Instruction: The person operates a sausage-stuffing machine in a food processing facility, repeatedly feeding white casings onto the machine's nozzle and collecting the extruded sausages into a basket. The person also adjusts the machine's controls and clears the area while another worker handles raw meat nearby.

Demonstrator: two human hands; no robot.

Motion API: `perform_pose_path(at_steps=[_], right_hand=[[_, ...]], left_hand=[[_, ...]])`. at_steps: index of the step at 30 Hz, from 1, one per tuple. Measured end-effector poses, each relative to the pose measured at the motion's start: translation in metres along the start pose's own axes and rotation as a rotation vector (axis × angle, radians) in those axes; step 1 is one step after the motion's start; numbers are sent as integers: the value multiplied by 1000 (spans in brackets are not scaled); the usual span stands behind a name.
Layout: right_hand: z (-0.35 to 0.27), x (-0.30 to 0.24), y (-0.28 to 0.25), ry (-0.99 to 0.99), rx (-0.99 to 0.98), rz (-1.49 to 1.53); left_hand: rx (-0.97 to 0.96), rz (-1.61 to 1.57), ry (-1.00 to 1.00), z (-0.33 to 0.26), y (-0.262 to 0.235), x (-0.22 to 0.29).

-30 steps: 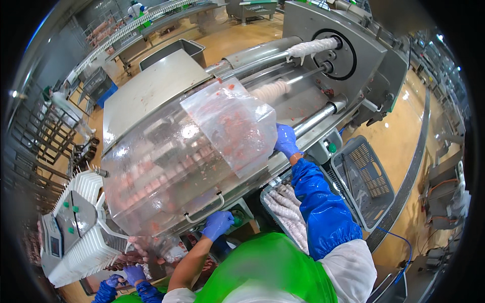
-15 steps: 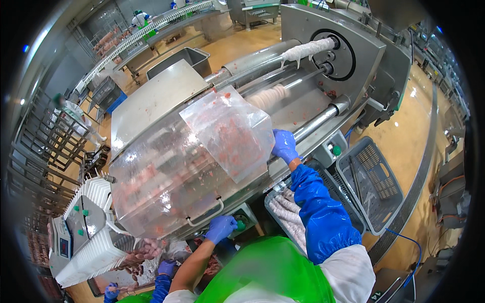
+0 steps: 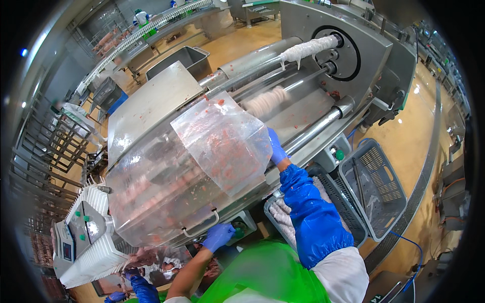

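My left hand [image 3: 219, 237], in a blue-purple glove, lies stretched out at a small control box, its fingertips at a green button [image 3: 239, 233]. My right hand [image 3: 275, 146], gloved alike under a blue sleeve cover, reaches in at the right edge of a clear plastic flap [image 3: 222, 139] specked with meat bits. Its fingers are hidden behind that flap. Just beyond, a pale gathered casing [image 3: 267, 101] sits on a metal tube of the steel machine [image 3: 323, 146]. A second white casing [image 3: 310, 49] covers the upper tube.
A meat-spattered clear cover [image 3: 151, 197] with a handle spans the machine's left part. Grey crates [image 3: 376, 189] stand at right, one holding pale casings [image 3: 283, 214]. At lower left, another person's gloved hand [image 3: 132, 273] is near meat beside white conveyor plates [image 3: 93, 252].
My right hand has shifted slightly left and down, going farther behind the plastic flap. My left hand stays by the green button. The other person's hand has moved left.
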State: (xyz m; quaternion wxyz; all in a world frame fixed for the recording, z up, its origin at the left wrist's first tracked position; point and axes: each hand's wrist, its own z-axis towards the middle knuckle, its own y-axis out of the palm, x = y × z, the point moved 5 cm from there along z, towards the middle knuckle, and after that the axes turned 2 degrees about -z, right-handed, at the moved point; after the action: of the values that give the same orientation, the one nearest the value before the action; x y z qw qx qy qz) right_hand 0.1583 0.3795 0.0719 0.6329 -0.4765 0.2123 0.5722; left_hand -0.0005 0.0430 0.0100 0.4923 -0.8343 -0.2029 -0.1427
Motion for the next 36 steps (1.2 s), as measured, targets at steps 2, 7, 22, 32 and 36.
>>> perform_pose_path(at_steps=[2, 7, 22, 32, 36], right_hand=[[17, 33, 21, 148, 19, 165], [35, 64, 32, 318, 148, 465], [30, 29, 13, 47, 234, 338], [48, 17, -33, 146, 185, 296], [57, 24, -42, 124, 180, 322]], left_hand=[[19, 18, 2, -1, -1, -1], [20, 8, 61, 3, 1, -3], [58, 9, 89, -1, 4, -6], [34, -239, 29, -6, 7, -14], [26, -123, 134, 1, 6, -10]])
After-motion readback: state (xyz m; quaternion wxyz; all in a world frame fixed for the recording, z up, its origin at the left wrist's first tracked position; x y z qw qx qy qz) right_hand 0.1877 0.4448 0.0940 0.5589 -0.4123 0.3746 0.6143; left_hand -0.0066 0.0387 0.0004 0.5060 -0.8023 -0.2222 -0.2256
